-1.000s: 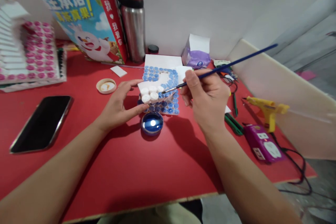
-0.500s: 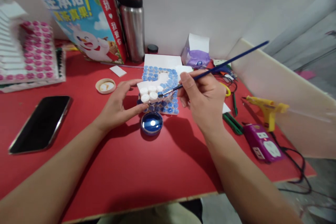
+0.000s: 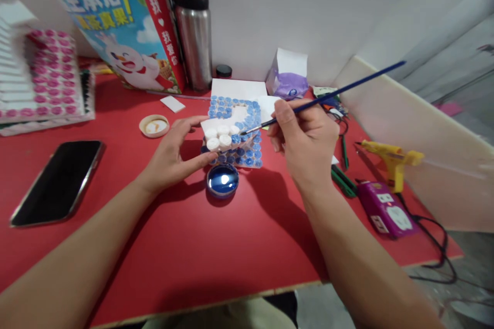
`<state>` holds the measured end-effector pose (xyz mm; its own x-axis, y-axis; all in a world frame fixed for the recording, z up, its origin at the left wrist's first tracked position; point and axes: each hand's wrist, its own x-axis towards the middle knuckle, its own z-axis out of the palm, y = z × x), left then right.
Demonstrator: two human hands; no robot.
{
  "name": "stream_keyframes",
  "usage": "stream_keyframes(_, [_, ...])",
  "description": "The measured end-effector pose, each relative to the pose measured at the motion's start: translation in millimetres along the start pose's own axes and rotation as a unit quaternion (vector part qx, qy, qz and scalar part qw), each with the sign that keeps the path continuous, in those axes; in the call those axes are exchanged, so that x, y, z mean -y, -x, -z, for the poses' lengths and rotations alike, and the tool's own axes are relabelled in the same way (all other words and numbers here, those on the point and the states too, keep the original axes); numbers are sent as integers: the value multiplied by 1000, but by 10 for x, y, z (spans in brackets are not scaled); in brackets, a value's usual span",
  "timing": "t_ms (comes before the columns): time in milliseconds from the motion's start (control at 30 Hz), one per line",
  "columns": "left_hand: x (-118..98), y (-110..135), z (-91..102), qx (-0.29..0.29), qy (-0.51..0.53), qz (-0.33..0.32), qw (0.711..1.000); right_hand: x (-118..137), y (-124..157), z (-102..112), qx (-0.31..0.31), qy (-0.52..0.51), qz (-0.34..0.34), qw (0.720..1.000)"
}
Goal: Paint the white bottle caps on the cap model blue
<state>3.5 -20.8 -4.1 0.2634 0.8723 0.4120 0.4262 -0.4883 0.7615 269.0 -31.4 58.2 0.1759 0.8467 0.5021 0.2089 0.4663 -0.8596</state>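
Head view, clock centred on the white roundel piece (image 3: 219, 138), which sits near mid-picture, tilted, overlapping a blue-dotted panel (image 3: 252, 157); whether the two are joined cannot be told. Left hand (image 3: 173, 157): forearm runs in from 8 o'clock, wrist nearly straight, palm turned towards the piece. Thumb extends along the lower edge while the fingers curve round the 9 o'clock side, so the piece is gripped between them; some fingertips are hidden behind it. Right hand (image 3: 306, 139): forearm rises from between 4 and 5 o'clock, wrist slightly bent, back of the hand facing the camera. Thumb and fingers pinch a dark blue paintbrush (image 3: 347, 85) in a pen-like hold, remaining fingers curled beneath. Handle slopes up past the hand towards 2 o'clock; bristles point back to the piece, at a blue roundel (image 3: 236, 139) ending its front row beside white ones. Contact of bristles and roundel cannot be confirmed. At 6 o'clock, just below the panel, an uncovered jar of blue paint (image 3: 223, 181) stands on the red table (image 3: 216, 257). Pale round lid (image 3: 154, 126) at 9 o'clock, near the left fingers. Steel flask (image 3: 195, 46) towards 11; yellow glue gun (image 3: 393, 157) at 3, well apart.
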Motion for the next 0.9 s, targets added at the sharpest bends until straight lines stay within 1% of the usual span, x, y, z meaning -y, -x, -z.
stream_keyframes(200, [12,1,-3,-3,2,-2,1000,5,-3,-14,0,-23,-19,1000])
stream_keyframes(300, [2,-1,-1,-2,4,0,1000,5,-6,-15,-1,-28,-15,1000])
stream_keyframes(400, [-10,-5,3,2,4,6,1000,-2,-4,-5,5,-11,-12,1000])
stream_keyframes(567, [3,-4,0,1,1,8,1000,16,13,7,9,-5,10,1000])
stream_keyframes(767, [20,-1,-6,-2,4,-3,1000,65,44,-20,25,-15,-1,1000])
stream_keyframes(900, [9,-6,1,-1,8,1,1000,88,36,-8,22,-11,13,1000])
